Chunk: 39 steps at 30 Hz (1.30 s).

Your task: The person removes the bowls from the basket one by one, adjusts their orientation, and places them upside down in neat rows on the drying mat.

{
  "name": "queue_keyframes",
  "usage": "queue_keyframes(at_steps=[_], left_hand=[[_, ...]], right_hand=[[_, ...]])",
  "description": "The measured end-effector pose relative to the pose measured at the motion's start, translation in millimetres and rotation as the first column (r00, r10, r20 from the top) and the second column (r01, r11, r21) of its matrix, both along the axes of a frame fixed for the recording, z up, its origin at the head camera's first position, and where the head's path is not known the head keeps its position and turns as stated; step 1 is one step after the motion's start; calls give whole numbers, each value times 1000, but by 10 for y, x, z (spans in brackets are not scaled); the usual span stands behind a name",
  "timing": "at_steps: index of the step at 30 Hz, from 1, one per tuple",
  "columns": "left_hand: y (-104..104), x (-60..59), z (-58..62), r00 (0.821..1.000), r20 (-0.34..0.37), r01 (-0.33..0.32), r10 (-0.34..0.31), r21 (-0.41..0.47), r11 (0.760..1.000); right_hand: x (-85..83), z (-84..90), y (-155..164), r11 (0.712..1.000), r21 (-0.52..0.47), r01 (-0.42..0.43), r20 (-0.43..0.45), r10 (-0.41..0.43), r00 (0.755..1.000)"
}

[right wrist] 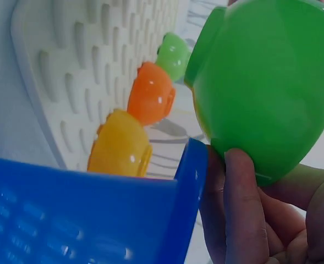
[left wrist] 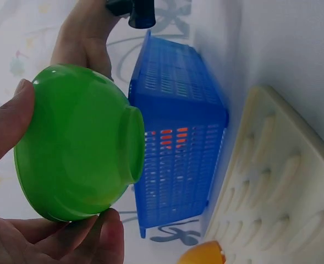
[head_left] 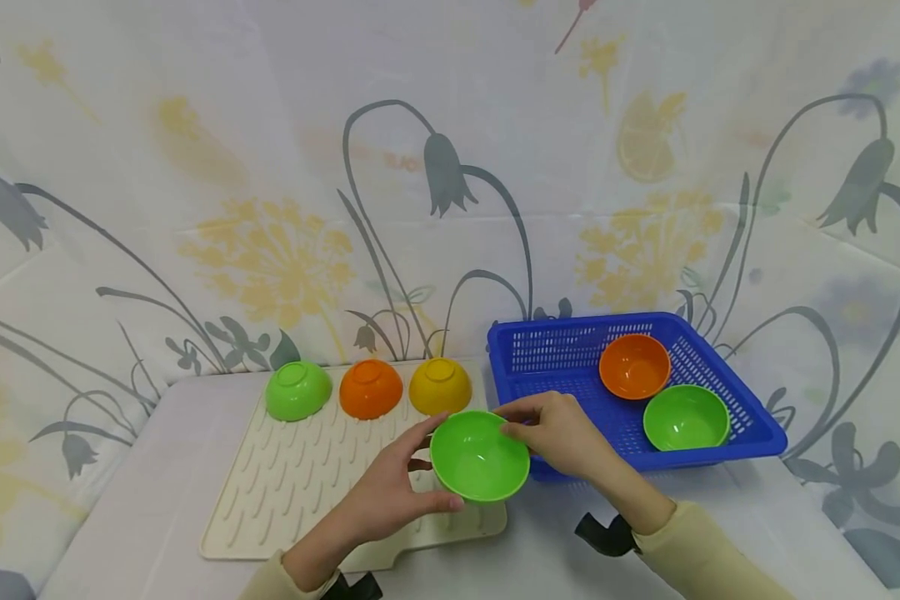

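A green bowl [head_left: 480, 457] is held mouth-up between both hands, over the right part of the cream drying mat [head_left: 300, 483]. My left hand [head_left: 390, 487] grips its left side, thumb toward the near rim and fingers at the far side. The right hand [head_left: 562, 433] pinches the rim on the right with thumb and fingers. In the left wrist view the bowl's foot ring [left wrist: 133, 146] faces the mat. Along the mat's back edge, a second green bowl [head_left: 297, 392], an orange bowl [head_left: 371, 389] and a yellow bowl [head_left: 440, 387] sit upside down in a row.
To the right stands a blue plastic basket [head_left: 547, 379] with slotted walls, close by the right hand. Inside it, another orange bowl [head_left: 634, 367] and another green bowl [head_left: 686, 418] lie mouth-up. A patterned cloth [head_left: 285, 167] hangs behind the white-covered table [head_left: 150, 475].
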<state>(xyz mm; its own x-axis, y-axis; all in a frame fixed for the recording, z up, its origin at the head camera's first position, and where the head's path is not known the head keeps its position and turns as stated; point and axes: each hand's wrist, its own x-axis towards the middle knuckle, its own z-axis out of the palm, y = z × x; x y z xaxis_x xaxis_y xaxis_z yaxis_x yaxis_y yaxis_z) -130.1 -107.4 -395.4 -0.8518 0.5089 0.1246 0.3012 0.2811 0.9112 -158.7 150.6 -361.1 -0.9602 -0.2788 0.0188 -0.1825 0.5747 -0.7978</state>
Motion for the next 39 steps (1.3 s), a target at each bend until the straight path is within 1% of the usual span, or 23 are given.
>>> queue_keyframes(at_steps=[4, 10, 18, 21, 26, 31, 34, 39], left_hand=[[-23, 11, -13, 1000, -2, -23, 23, 5, 1000], [-80, 21, -27, 1000, -27, -12, 13, 15, 1000], [-132, 19, -30, 999, -44, -6, 8, 33, 999], [-152, 17, -30, 999, -43, -15, 17, 29, 999], [-191, -2, -61, 999, -27, -43, 44, 18, 999], [-236, -26, -101, 997, 15, -73, 73, 31, 997], [-268, -46, -117, 997, 26, -75, 74, 51, 996], [-311, -65, -144, 997, 37, -68, 65, 104, 992]], right_hand=[[-3, -24, -51, 1000, -7, -2, -3, 2, 1000], [7, -67, -75, 1000, -21, -22, -7, 22, 1000], [38, -103, -104, 993, -109, -32, 16, 34, 999], [54, -112, -115, 990, -140, -32, 1, 33, 999], [74, -129, -121, 980, -198, -17, -20, 14, 1000], [85, -159, -124, 977, -212, 8, -15, -11, 1000], [92, -187, -118, 973, -233, 1, -13, -5, 1000], [102, -215, -99, 951, -305, -44, -7, 44, 999]])
